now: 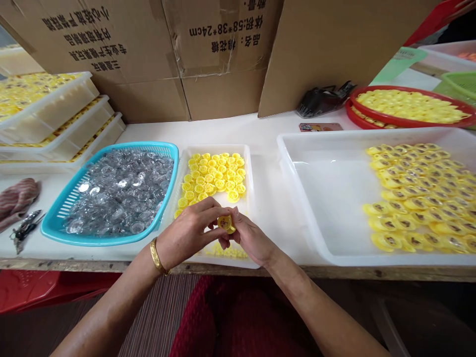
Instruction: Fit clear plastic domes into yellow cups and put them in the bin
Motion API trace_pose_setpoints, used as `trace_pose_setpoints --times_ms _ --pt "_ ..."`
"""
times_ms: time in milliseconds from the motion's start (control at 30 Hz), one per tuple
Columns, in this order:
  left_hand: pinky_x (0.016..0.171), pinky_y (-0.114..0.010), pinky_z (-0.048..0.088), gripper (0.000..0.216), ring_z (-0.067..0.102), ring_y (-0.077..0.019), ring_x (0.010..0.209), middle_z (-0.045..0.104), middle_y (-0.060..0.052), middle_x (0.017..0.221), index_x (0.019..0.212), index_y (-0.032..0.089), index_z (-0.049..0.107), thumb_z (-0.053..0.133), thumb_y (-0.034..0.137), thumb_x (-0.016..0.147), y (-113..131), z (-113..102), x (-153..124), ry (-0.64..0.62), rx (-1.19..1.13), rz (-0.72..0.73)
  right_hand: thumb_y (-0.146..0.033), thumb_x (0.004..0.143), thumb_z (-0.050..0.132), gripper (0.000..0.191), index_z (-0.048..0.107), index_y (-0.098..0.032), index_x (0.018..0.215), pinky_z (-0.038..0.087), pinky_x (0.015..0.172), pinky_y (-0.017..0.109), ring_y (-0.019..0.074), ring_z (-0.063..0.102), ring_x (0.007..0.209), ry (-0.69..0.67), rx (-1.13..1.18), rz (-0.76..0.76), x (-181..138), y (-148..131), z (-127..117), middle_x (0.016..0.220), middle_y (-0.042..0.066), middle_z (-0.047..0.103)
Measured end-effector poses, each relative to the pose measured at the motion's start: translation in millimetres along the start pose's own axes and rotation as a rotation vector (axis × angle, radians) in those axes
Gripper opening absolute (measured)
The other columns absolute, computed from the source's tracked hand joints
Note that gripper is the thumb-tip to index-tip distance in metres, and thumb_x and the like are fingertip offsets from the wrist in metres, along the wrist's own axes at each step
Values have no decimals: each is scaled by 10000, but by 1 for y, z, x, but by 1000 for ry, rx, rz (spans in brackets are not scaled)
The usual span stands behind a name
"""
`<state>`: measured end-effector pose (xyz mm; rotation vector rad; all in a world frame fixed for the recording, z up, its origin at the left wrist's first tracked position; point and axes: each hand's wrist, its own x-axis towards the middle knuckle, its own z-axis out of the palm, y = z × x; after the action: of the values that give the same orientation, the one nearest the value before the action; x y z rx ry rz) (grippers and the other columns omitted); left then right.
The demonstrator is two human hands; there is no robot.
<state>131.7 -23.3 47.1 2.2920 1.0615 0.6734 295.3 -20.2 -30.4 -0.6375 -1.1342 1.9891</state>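
Both hands meet over the front of a small white tray (250, 173). Between their fingertips is a small round yellow plastic piece (225, 222) with a dark printed picture on its face. My left hand (188, 230), with a gold bangle at the wrist, pinches it from the left. My right hand (255, 240) grips its right side with thumb and fingers. Several yellow plastic cups (219, 173) lie in the tray behind the hands, and smaller yellow bits sit in its front part, partly hidden. Left of the tray, a blue basket (111, 243) holds many clear plastic domes (126, 188).
A large white bin (316, 198) at right holds rows of yellow printed pieces (420, 198). Red trays (405, 89) stand behind it. Stacked white crates (92, 106), a cloth (18, 196) and keys (26, 228) lie left. Cardboard (219, 94) walls the back.
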Motion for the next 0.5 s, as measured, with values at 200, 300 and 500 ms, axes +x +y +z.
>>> trace_pose_setpoints --times_ms 200,300,500 --pt "675 -246 506 260 588 -112 742 585 -50 926 1136 172 597 570 233 885 0 5 -1 24 60 31 -636 893 366 511 585 -175 878 409 564 280 121 510 591 -11 90 15 2 0 0 762 13 538" --pt "684 -260 520 244 601 -129 773 598 -65 958 1131 163 589 537 232 904 0 13 -3 82 141 71 -653 871 404 519 572 -167 800 406 555 269 115 504 563 24 164 47 2 -1 1 667 -4 522" --pt "714 -360 538 296 595 -206 849 642 -120 1053 1195 101 539 497 190 917 -10 40 -8 296 504 194 -648 834 492 484 548 -174 762 401 575 251 107 491 582 81 276 120 3 -8 4 633 -15 523"
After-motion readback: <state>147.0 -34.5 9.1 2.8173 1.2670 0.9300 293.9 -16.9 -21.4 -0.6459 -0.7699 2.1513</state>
